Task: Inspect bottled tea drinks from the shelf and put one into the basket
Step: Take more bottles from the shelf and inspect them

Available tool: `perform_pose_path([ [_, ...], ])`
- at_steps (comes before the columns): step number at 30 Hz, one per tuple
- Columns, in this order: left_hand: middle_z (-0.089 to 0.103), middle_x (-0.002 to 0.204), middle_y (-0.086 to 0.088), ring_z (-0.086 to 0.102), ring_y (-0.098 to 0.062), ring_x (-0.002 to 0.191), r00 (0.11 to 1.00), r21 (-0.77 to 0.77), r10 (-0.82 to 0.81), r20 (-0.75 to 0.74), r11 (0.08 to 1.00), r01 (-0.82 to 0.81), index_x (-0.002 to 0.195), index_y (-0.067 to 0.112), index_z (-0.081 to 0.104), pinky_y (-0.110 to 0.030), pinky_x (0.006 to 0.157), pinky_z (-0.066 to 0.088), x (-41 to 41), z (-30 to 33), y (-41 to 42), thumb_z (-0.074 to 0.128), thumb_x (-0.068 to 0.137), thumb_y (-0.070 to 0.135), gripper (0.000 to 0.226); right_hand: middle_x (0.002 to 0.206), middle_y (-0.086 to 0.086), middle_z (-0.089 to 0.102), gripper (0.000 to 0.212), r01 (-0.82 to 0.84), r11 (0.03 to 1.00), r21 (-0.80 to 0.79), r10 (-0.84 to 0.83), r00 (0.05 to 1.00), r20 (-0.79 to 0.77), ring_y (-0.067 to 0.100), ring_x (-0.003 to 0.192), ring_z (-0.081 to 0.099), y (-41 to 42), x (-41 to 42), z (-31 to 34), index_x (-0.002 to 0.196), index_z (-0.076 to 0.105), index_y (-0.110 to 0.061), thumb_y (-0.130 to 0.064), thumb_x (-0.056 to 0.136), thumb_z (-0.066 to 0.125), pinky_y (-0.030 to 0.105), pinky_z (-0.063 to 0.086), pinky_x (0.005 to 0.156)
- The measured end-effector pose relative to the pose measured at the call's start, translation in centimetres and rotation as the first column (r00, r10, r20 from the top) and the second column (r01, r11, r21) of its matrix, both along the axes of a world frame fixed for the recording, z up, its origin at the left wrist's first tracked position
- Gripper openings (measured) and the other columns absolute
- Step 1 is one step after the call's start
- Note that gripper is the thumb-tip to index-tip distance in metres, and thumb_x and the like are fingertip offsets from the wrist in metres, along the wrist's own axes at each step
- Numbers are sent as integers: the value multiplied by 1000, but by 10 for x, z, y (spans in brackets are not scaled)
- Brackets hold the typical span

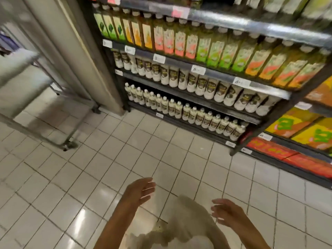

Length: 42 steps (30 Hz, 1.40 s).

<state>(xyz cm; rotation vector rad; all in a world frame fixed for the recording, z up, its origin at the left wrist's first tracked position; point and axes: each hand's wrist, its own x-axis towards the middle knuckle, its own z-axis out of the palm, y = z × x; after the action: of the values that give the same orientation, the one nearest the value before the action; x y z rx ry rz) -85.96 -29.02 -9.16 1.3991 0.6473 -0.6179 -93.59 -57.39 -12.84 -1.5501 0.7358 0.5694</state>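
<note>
A dark shelf unit (201, 95) stands ahead of me, stocked with bottled drinks. Its upper row holds tall bottles (203, 47) with green, orange and pink labels. Two lower rows hold white bottles (194, 81) with dark labels. My left hand (139, 192) hovers low over the floor, fingers straight and spread, holding nothing. My right hand (227, 211) hangs beside it, fingers loosely extended, also empty. Both hands are well short of the shelf. No basket is in view.
White tiled floor (89, 177) spreads between me and the shelf. A grey pillar (75, 51) stands to the left of the shelf, with a wheeled metal cart (27, 97) further left. Orange and yellow cartons (305, 130) fill the shelving at right.
</note>
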Motion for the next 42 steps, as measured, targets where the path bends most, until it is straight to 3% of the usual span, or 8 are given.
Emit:
perform_pose_path([
  [6, 71, 105, -10, 65, -24, 98, 978, -2, -203, -39, 979, 203, 110, 7, 65, -30, 81, 48, 179, -2, -45, 53, 95, 19, 23, 87, 18, 71, 11, 204, 979, -6, -204, 978, 53, 31, 83, 65, -8, 149, -7, 96, 67, 0, 4, 88, 62, 33, 48, 69],
  [11, 69, 109, -5, 65, -15, 101, 913, 35, -351, 208, 935, 352, 111, 15, 63, -27, 86, 50, 330, 40, -90, 49, 97, 24, 22, 87, 20, 68, 17, 193, 976, -105, -136, 906, 402, 20, 79, 64, -35, 309, 45, 100, 64, -4, 8, 90, 56, 20, 50, 64],
  [18, 50, 127, 13, 50, -10, 115, 597, 285, -560, 575, 820, 496, 133, 29, 46, -18, 76, 41, 507, 143, -151, 53, 95, 38, 40, 109, 0, 60, 33, 393, 886, -245, -72, 638, 766, 11, 103, 59, -77, 481, 152, 117, 55, -12, -3, 87, 64, 9, 48, 80],
  [23, 50, 135, -1, 52, -5, 111, 367, 311, -577, 729, 758, 574, 140, 20, 37, -6, 80, 44, 584, 185, -224, 53, 96, 26, 48, 129, 5, 52, 40, 619, 701, -355, 44, 459, 887, 8, 118, 49, -104, 554, 208, 129, 48, -9, -8, 91, 62, 16, 43, 98],
  [27, 41, 145, -10, 42, -21, 131, 291, 408, -645, 707, 708, 576, 145, 12, 28, -25, 103, 36, 631, 183, -285, 60, 92, 23, 63, 120, 17, 50, 34, 727, 354, -588, 237, 538, 809, 26, 116, 46, -115, 604, 241, 121, 47, 0, -15, 93, 58, 32, 38, 94],
  [30, 35, 149, -12, 36, -24, 137, 218, 484, -725, 654, 622, 615, 147, 8, 22, -29, 105, 33, 649, 174, -318, 66, 88, 23, 75, 88, 14, 50, 19, 663, 181, -727, 192, 701, 687, 27, 92, 47, -121, 630, 259, 80, 49, -5, -18, 93, 53, 34, 34, 71],
  [36, 56, 125, -8, 52, -9, 98, 121, 573, -789, 603, 533, 623, 129, 6, 46, -17, 74, 40, 666, 166, -349, 72, 83, 21, 54, 72, 10, 50, 37, 486, 127, -865, 15, 871, 492, 25, 74, 49, -127, 652, 271, 58, 41, -8, -16, 93, 48, 33, 36, 67],
  [42, 53, 93, 13, 51, 3, 78, 124, 502, -708, 695, 601, 622, 109, 16, 50, -6, 58, 41, 661, 162, -339, 79, 76, 25, 45, 53, -6, 40, 39, 687, 256, -680, 29, 698, 716, 9, 52, 42, -125, 650, 257, 54, 39, -16, -19, 85, 63, 23, 32, 55],
])
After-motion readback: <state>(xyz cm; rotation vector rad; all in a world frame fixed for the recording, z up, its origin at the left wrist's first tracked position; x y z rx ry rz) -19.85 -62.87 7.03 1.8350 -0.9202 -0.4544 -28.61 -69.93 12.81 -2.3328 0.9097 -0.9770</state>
